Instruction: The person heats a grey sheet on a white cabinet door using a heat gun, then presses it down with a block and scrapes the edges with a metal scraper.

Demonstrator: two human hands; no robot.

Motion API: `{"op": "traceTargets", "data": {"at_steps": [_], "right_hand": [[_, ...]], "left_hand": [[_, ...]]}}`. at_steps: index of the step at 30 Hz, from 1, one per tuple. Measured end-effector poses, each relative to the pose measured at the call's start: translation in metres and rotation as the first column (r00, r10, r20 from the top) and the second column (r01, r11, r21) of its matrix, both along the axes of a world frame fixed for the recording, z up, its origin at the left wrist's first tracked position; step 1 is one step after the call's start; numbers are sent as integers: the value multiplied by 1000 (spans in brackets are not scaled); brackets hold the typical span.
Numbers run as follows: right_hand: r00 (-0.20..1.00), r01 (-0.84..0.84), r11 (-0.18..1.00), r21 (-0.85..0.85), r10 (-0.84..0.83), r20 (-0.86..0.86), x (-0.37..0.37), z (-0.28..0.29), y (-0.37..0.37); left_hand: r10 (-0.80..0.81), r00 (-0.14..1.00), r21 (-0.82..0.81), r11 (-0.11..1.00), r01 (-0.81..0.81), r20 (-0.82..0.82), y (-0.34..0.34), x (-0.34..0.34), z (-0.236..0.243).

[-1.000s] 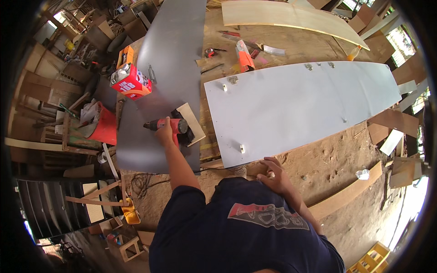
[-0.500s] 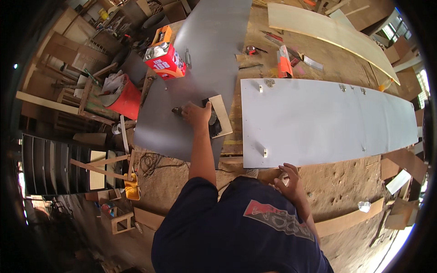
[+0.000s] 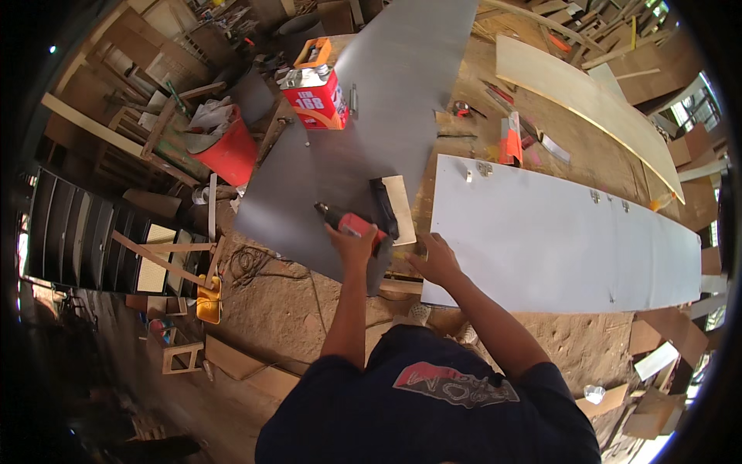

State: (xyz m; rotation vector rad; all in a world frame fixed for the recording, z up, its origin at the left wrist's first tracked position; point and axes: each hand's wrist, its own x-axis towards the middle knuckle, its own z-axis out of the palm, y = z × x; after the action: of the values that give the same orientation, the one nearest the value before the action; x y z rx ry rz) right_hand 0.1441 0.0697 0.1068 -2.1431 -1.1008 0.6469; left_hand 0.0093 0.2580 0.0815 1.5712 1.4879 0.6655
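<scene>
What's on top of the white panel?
On the white panel, a small pale bracket and metal fittings sit near the far edge. The right hand covers part of the left end; anything under it is hidden.

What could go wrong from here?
The red power tool in the left hand is over the dark sheet; a slip might scratch it. The red can stands near that sheet's edge, so a knock could tip it. The pale panel might nick the right hand at its edge.
</scene>
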Motion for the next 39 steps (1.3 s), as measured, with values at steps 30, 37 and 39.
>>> {"op": "traceTargets", "data": {"at_steps": [30,37,39], "right_hand": [[473,819,555,142,-515,-715,64,38,-292],[510,846,523,-102,-740,439,60,5,-332],[467,873,472,-118,-743,480,61,11,-337]], "left_hand": [[-337,470,-510,-35,860,816,109,8,1],[-833,514,-620,295,727,206,150,38,9],[-901,159,-547,377,747,-404,103,73,40]]}}
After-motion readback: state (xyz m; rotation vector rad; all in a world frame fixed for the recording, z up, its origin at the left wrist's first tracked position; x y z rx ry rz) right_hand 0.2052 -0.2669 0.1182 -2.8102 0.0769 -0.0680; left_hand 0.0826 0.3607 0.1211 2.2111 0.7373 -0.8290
